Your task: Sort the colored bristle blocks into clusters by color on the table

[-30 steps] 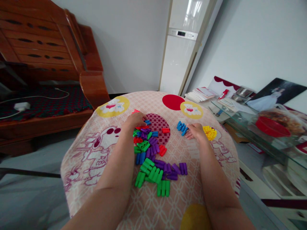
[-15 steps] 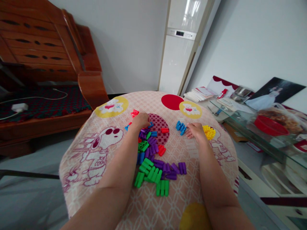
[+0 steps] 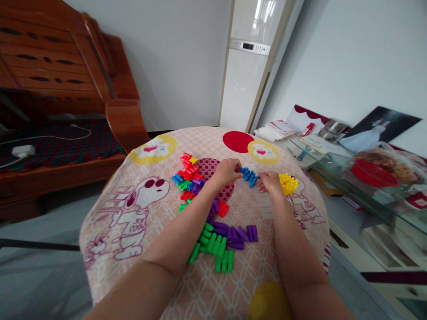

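A joined cluster of blue plastic building blocks (image 3: 249, 177) lies on the cloth between my two hands. My left hand (image 3: 228, 171) is closed in a pinch at the cluster's left end, with a blue block at its fingertips, mostly hidden by the fingers. On the other side, my right hand (image 3: 270, 182) rests on the cloth with its fingers apart, the fingertips close against the blue cluster; whether they touch it I cannot tell. Just right of that hand is a cluster of yellow blocks (image 3: 288, 184). My left forearm covers part of the mixed pile.
Loose red blocks (image 3: 189, 166), purple blocks (image 3: 236, 235) and green blocks (image 3: 215, 244) spread over the round table's patterned cloth (image 3: 260, 262). At right stands a glass shelf (image 3: 336, 178) with a red bowl (image 3: 373, 173). A wooden bench (image 3: 125, 120) is at left.
My left hand has moved right, from the far side of the mixed pile to the blue cluster, uncovering red and yellow blocks. My right hand has barely moved.
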`<control>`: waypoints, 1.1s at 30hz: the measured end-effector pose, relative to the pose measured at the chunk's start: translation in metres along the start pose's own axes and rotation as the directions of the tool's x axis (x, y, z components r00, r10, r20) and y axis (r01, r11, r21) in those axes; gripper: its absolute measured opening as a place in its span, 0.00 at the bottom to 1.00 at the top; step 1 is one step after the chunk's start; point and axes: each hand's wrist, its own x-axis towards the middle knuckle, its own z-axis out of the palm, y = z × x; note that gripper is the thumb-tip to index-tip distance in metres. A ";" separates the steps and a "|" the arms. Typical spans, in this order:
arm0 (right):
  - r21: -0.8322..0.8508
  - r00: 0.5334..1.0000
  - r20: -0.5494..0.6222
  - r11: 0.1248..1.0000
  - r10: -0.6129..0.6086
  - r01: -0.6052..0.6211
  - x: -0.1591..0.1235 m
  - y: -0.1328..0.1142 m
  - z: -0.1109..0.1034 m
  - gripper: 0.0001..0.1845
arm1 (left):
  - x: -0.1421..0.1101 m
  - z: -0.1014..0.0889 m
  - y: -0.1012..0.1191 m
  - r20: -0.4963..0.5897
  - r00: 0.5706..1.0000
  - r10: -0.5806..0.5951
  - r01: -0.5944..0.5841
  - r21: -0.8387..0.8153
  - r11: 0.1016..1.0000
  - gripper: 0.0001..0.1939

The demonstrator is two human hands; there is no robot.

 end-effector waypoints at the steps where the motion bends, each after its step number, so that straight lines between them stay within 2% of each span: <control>1: -0.002 1.000 0.000 1.000 -0.002 0.002 0.001 0.000 0.000 0.15 | 0.000 0.007 0.006 0.010 1.000 0.013 -0.014 0.009 1.000 0.08; 4: -0.006 1.000 0.000 1.000 -0.003 0.003 0.003 0.001 0.000 0.16 | -0.002 0.023 0.014 0.024 0.999 0.042 -0.043 0.069 0.997 0.07; 8: 0.015 1.000 0.018 1.000 0.003 -0.003 0.003 0.002 0.002 0.17 | -0.003 0.035 0.012 0.043 0.997 0.061 -0.066 0.114 0.991 0.06; 17: 0.034 1.000 0.009 0.999 0.004 -0.004 -0.004 -0.001 0.007 0.15 | 0.002 0.048 -0.002 0.049 0.997 0.058 -0.060 0.042 0.997 0.06; 25: 0.066 1.000 -0.005 0.998 0.001 -0.001 -0.009 -0.003 0.007 0.14 | 0.005 0.056 -0.005 0.066 0.997 0.034 -0.029 -0.069 0.997 0.10; 27: 0.084 1.000 -0.002 0.996 0.013 -0.013 -0.009 -0.004 0.006 0.14 | 0.005 0.052 -0.008 0.068 0.997 0.036 -0.031 -0.073 0.997 0.11; 29: 0.101 1.000 0.004 0.994 0.029 -0.029 -0.009 -0.004 0.005 0.14 | 0.005 0.038 -0.014 0.071 0.997 0.039 -0.037 -0.029 0.999 0.11; 33: 0.131 0.998 0.019 0.989 0.059 -0.061 -0.010 -0.006 0.004 0.14 | 0.001 -0.012 -0.031 0.112 0.994 -0.020 0.001 0.169 0.986 0.11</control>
